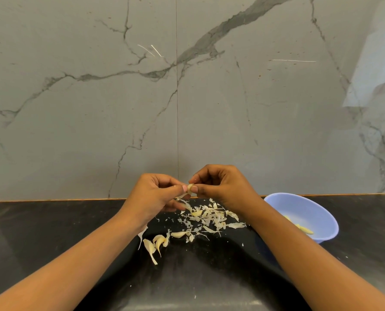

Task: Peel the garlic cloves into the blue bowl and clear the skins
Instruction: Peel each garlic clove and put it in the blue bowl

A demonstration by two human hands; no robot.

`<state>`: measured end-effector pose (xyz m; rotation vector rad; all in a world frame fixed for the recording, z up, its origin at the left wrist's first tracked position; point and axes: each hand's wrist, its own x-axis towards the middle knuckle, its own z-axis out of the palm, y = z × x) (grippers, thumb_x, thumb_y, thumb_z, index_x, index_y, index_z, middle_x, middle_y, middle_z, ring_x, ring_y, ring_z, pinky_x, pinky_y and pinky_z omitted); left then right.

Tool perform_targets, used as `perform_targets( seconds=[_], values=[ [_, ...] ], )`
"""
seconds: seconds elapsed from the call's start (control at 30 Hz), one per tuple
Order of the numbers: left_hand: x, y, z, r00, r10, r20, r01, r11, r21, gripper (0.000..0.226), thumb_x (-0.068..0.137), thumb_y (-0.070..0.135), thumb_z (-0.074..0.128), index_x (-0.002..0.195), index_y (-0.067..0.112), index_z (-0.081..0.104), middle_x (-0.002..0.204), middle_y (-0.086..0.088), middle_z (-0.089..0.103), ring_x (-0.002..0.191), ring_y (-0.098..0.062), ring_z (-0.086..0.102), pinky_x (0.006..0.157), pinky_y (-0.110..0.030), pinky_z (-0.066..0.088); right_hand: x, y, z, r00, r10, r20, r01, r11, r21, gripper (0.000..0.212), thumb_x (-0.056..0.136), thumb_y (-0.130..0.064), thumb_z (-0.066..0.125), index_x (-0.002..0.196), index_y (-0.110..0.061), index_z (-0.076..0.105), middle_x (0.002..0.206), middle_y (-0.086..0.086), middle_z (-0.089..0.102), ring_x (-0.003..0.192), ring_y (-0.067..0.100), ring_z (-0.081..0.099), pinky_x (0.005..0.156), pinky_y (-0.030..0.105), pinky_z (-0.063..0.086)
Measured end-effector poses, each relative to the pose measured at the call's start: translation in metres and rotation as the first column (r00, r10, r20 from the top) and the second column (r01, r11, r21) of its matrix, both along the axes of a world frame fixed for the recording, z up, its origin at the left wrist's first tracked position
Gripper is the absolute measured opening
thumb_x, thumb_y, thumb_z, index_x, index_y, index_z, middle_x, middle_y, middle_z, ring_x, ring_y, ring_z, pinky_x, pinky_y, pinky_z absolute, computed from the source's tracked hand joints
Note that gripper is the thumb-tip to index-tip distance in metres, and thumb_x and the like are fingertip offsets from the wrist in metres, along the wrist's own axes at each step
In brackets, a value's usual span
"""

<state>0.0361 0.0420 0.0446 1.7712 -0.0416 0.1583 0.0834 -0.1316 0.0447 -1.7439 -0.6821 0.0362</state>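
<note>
Peeling a clove above the skins

Head view: left hand [157,194] and right hand [220,187] both pinch one garlic clove [189,189] over the tabletop's [52,221] back edge; slippery, it could drop among the skins [209,217] and miss the blue bowl [303,207] at the right.

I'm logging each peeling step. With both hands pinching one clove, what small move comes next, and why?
Probably the left hand pulls the loose skin strip off the clove while the right hand pinches it: the strip already dangles under the clove, above the skin pile. The blue bowl sits to the right.
</note>
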Motion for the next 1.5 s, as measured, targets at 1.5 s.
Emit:
perform_targets(
  seconds=[1.5],
  values=[
    [-0.004,0.0048,-0.0029,0.994,-0.094,-0.049,0.084,0.982,-0.168,0.028,0.07,0.023,0.071,0.093,0.008,0.074,0.084,-0.01,0.075,0.069,-0.017,0.071,0.059,-0.024,0.058,0.0027,0.0002,-0.0045,0.953,0.13,-0.273,-0.081,0.979,0.185,0.009,0.079,-0.001,0.067,0.084,-0.008,0.064,0.08,0.003,0.071,0.078,0.016,0.07,0.067,0.028,0.059]
  ],
)
